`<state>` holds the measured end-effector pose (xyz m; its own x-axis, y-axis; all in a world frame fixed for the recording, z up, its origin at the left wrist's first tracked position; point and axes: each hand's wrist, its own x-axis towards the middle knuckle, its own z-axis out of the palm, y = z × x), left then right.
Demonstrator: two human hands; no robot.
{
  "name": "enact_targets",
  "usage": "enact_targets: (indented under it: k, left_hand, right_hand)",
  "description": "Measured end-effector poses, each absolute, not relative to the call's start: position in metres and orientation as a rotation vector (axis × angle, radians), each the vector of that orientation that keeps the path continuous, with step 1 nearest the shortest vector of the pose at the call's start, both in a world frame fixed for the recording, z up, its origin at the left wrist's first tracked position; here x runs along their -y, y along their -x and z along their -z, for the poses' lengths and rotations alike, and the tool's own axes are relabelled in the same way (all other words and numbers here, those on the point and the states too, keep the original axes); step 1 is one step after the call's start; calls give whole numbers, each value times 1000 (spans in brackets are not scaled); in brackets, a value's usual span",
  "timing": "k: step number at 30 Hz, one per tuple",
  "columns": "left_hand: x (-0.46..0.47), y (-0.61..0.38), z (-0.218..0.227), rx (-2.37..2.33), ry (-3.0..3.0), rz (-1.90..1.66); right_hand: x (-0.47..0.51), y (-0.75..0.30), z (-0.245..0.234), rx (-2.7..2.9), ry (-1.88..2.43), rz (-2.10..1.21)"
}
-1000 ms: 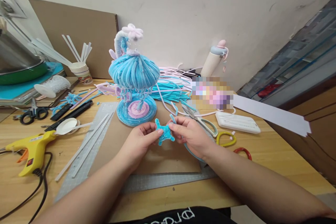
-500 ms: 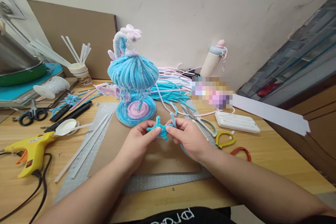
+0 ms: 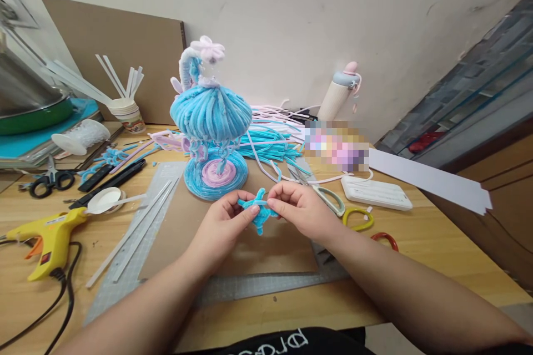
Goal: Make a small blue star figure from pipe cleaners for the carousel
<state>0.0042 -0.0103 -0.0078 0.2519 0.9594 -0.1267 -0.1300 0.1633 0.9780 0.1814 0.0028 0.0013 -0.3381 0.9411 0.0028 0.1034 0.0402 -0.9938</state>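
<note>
A small blue star-shaped piece of bent pipe cleaner (image 3: 261, 218) is held above the cardboard sheet. My left hand (image 3: 225, 222) pinches its left side between thumb and fingers. My right hand (image 3: 300, 208) is closed at the star's right side, its thumb and forefinger pinching a pale blue pipe cleaner (image 3: 261, 203) that lies across the star's front. Part of that strand is hidden by the fingers. Just behind the hands stands a fuzzy lamp-shaped craft with a pleated blue shade (image 3: 211, 113), a pink flower on top and a coiled blue and pink base (image 3: 194, 183).
Brown cardboard (image 3: 175, 249) lies on a grey cutting mat (image 3: 120, 266). To the left are a yellow glue gun (image 3: 56, 238), black scissors (image 3: 50, 178) and clear strips. Blue pipe cleaners (image 3: 266, 144), a bottle (image 3: 335, 94), handled tools and a white power bank (image 3: 375, 194) lie behind and right.
The star has turned and shifted slightly right and down in my left hand. My right hand has brought the pale blue strand across the star's front; before, it hung beside my right palm.
</note>
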Motion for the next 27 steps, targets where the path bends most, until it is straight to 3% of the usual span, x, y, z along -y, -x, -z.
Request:
enact_targets:
  k: [11,27]
  left_hand:
    - [11,-3,7,-932,-963,-1014]
    - [9,-3,9,-929,-964,-997]
  right_hand:
    - [-2,-180,-1,1542,1150,-1300]
    - [1,-179,-2,1436,1117,-1539]
